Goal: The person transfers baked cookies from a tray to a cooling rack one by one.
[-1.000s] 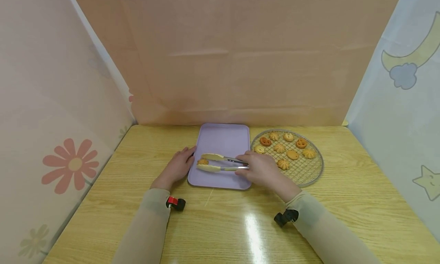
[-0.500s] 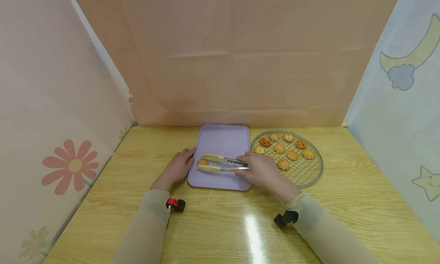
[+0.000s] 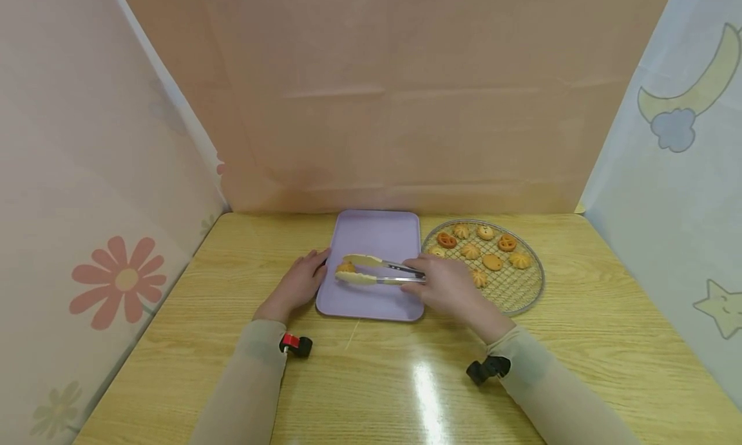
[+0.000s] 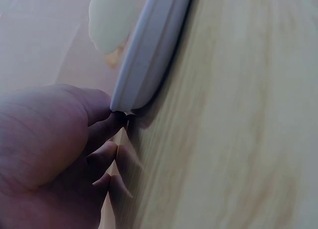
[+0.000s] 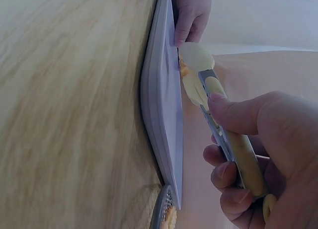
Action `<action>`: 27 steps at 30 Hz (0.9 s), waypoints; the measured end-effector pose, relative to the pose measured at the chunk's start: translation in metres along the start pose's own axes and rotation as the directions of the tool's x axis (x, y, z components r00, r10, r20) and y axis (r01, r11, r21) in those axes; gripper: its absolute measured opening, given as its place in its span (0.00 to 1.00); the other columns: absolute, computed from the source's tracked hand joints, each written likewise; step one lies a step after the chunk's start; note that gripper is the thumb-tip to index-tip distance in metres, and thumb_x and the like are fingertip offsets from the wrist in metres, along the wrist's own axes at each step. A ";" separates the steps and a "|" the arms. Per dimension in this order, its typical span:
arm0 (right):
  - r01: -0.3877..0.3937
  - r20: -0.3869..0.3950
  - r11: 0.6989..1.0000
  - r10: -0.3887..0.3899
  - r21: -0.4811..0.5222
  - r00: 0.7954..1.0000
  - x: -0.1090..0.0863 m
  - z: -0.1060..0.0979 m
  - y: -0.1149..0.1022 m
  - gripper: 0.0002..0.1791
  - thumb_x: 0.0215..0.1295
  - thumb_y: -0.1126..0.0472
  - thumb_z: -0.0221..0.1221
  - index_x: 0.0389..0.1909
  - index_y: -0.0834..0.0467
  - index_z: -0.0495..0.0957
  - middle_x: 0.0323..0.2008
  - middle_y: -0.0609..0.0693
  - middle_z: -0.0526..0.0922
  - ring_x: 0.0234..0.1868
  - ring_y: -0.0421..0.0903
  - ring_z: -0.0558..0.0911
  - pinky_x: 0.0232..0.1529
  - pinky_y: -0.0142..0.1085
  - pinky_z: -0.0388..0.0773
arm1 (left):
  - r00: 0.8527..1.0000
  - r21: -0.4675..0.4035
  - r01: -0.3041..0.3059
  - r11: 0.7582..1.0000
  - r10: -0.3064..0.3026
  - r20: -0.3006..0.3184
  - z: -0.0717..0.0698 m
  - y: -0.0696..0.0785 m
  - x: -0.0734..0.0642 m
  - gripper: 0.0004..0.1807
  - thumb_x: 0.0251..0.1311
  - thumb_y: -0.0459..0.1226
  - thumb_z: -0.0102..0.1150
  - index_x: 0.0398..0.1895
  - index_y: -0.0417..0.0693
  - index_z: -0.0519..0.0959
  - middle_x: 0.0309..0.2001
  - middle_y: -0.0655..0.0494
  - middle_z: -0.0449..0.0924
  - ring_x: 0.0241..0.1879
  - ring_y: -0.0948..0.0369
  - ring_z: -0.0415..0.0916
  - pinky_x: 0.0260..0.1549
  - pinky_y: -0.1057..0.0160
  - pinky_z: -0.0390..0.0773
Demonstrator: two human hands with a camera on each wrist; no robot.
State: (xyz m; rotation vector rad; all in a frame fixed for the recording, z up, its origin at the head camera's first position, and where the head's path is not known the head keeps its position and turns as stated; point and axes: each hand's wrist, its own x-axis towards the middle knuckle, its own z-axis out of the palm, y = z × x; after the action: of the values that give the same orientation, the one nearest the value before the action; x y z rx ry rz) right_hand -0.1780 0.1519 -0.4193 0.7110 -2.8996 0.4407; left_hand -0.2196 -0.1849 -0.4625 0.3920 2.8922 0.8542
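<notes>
In the head view my right hand (image 3: 443, 284) grips a pair of tongs (image 3: 394, 279) with cream tips and metal arms. Between the tips sits a small golden cookie (image 3: 346, 266), over the near left part of a lilac tray (image 3: 379, 229). The right wrist view has thumb and fingers wrapped round the handles of the tongs (image 5: 243, 159). My left hand (image 3: 298, 281) holds the tray's left edge. Seen from the left wrist, the thumb of that hand (image 4: 44, 139) lies at the rim and the forefinger just under it, the other fingertips touching the table.
Right beside the tray stands a round wire rack (image 3: 513, 293) bearing several cookies, among them pretzel shapes (image 3: 507, 243), swirled ones (image 3: 520, 259) and a plain round one (image 3: 493, 262). Everything stands on a wooden table (image 3: 359, 380), with a brown paper backdrop (image 3: 377, 110) behind.
The tongs and right hand have shifted slightly to the right and away from me, and the cookie between the tips has moved with them. The left hand and tray stay put.
</notes>
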 end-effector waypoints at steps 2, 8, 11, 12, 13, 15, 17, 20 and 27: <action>-0.008 -0.004 1.000 0.008 0.002 1.000 -0.002 -0.003 0.001 0.29 0.67 0.42 0.77 0.65 0.50 0.88 0.45 0.47 0.89 0.32 0.41 0.81 0.29 0.39 0.79 | 1.000 0.010 0.011 1.000 -0.011 0.006 0.000 0.000 0.000 0.29 0.89 0.39 0.45 0.87 0.44 0.64 0.83 0.36 0.65 0.86 0.40 0.51 0.85 0.38 0.47; -0.021 -0.033 1.000 0.021 -0.012 0.999 -0.009 -0.010 0.006 0.28 0.67 0.42 0.76 0.64 0.50 0.89 0.58 0.53 0.90 0.43 0.50 0.89 0.33 0.45 0.84 | 1.000 0.000 0.023 1.000 -0.023 0.019 -0.001 0.003 0.000 0.29 0.89 0.39 0.46 0.87 0.44 0.63 0.83 0.37 0.64 0.86 0.40 0.50 0.86 0.39 0.45; -0.027 -0.043 0.999 0.026 -0.018 0.999 -0.012 -0.014 0.009 0.28 0.67 0.43 0.77 0.64 0.50 0.89 0.55 0.52 0.90 0.37 0.47 0.87 0.28 0.42 0.80 | 0.999 -0.025 0.029 0.999 -0.028 0.020 0.001 0.001 0.001 0.29 0.89 0.40 0.46 0.87 0.45 0.64 0.83 0.38 0.64 0.87 0.41 0.50 0.86 0.39 0.45; -0.029 -0.049 0.999 0.028 -0.022 0.998 -0.013 -0.015 0.010 0.28 0.67 0.43 0.77 0.64 0.50 0.89 0.54 0.53 0.90 0.36 0.47 0.86 0.28 0.42 0.80 | 0.999 -0.035 0.031 0.999 -0.030 0.020 0.002 0.000 0.001 0.29 0.89 0.40 0.46 0.87 0.45 0.64 0.83 0.38 0.64 0.87 0.42 0.50 0.86 0.38 0.45; -0.033 -0.051 0.999 0.032 -0.019 0.998 -0.015 -0.016 0.011 0.29 0.67 0.43 0.77 0.64 0.51 0.89 0.52 0.52 0.90 0.33 0.46 0.85 0.27 0.42 0.78 | 0.999 -0.041 0.031 0.999 -0.031 0.017 0.002 -0.001 0.002 0.29 0.88 0.40 0.46 0.87 0.46 0.64 0.83 0.38 0.64 0.87 0.42 0.50 0.86 0.38 0.45; -0.041 -0.056 0.999 0.040 -0.017 0.998 -0.017 -0.019 0.014 0.29 0.67 0.44 0.77 0.65 0.51 0.89 0.51 0.52 0.90 0.31 0.46 0.83 0.25 0.41 0.77 | 1.000 -0.044 0.028 0.999 -0.027 0.014 0.001 -0.001 0.001 0.29 0.89 0.40 0.46 0.87 0.46 0.64 0.83 0.38 0.64 0.87 0.41 0.50 0.85 0.37 0.46; -0.046 -0.067 0.999 0.045 -0.020 0.997 -0.020 -0.022 0.016 0.30 0.67 0.43 0.77 0.66 0.52 0.88 0.51 0.52 0.91 0.31 0.46 0.83 0.25 0.42 0.77 | 1.000 -0.033 0.021 0.999 -0.021 0.013 0.000 0.001 0.000 0.29 0.89 0.40 0.46 0.87 0.45 0.64 0.83 0.37 0.64 0.86 0.40 0.50 0.85 0.36 0.46; -0.058 -0.080 0.998 0.055 -0.027 0.995 -0.025 -0.027 0.020 0.30 0.68 0.43 0.76 0.66 0.51 0.88 0.50 0.50 0.91 0.31 0.45 0.82 0.25 0.42 0.76 | 1.000 -0.005 0.018 1.000 -0.018 0.017 -0.003 0.004 -0.002 0.29 0.89 0.39 0.45 0.87 0.45 0.63 0.83 0.36 0.63 0.86 0.39 0.50 0.85 0.36 0.46; -0.078 -0.084 0.996 0.074 -0.047 0.994 -0.036 -0.039 0.028 0.30 0.70 0.42 0.74 0.68 0.52 0.87 0.56 0.52 0.90 0.32 0.48 0.85 0.24 0.44 0.77 | 1.000 -0.025 -0.008 1.000 0.007 -0.013 0.011 -0.020 0.011 0.30 0.88 0.41 0.48 0.87 0.46 0.65 0.83 0.38 0.65 0.86 0.40 0.51 0.85 0.37 0.48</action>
State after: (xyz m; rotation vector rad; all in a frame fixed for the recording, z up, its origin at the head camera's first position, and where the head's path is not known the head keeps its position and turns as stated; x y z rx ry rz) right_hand -0.1571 0.2030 -0.3962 0.5628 -2.8566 0.3944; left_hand -0.2329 -0.1924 -0.4826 0.3967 2.8899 0.8970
